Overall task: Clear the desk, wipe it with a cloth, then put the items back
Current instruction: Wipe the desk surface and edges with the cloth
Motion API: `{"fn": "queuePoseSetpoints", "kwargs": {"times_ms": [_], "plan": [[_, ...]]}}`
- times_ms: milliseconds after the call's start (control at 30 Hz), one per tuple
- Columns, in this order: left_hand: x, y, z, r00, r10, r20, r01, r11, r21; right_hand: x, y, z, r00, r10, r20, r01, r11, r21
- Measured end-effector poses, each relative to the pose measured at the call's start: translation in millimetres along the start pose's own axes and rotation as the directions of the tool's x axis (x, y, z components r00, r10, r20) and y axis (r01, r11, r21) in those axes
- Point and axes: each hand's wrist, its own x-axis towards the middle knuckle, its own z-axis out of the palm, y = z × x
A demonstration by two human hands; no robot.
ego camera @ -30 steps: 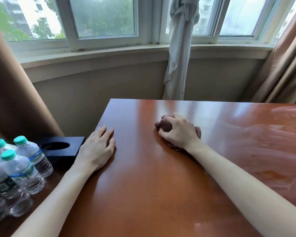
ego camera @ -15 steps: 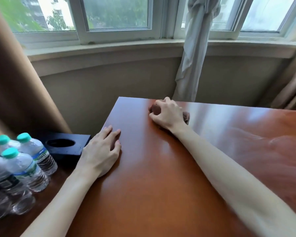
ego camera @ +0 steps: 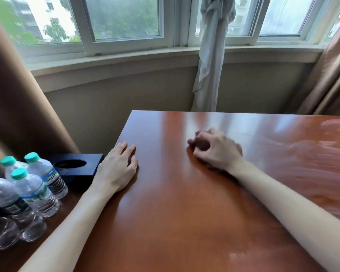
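**A:** So where was the cloth (ego camera: 199,144)? All I spotted was a dark brown lump.

**B:** That was it, bunched under the right hand (ego camera: 217,150), fingers curled round it, pressed onto the desk (ego camera: 185,213) towards the far side. The left hand (ego camera: 116,167) lay flat and loose by the desk's left edge, holding nothing.

**A:** And the stuff off to the left?

**B:** Four plastic water bottles (ego camera: 35,185) sat on a lower surface, three with teal caps, one white, looked full of clear water. Empty clear glasses (ego camera: 12,230) stood in front of them. Behind sat a black box (ego camera: 78,167) with a round hole on top, couldn't tell what was inside.
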Motion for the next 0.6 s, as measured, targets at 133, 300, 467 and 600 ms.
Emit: {"fn": "queuePoseSetpoints", "kwargs": {"times_ms": [133, 300, 467, 600], "plan": [[9.0, -9.2, 7.0, 0.999, -0.018, -0.046, 0.017, 0.999, -0.033, 98.0, 54.2, 30.4, 0.980, 0.178, -0.084, -0.184, 0.980, -0.074], [6.6, -6.0, 3.9, 0.997, -0.038, -0.065, 0.037, 0.999, -0.022, 178.6, 65.9, 55.0, 0.951, 0.282, -0.124, -0.295, 0.949, -0.106], [-0.5, 3.1, -5.3, 0.998, -0.038, -0.042, 0.037, 0.999, -0.025, 130.2, 9.0, 51.9, 0.978, 0.195, -0.078, -0.202, 0.974, -0.100], [-4.1, 11.8, -13.6, 1.000, 0.013, -0.003, -0.013, 0.993, 0.113, 12.9, -87.2, 35.5, 1.000, -0.016, 0.005, 0.016, 1.000, -0.001]]}}
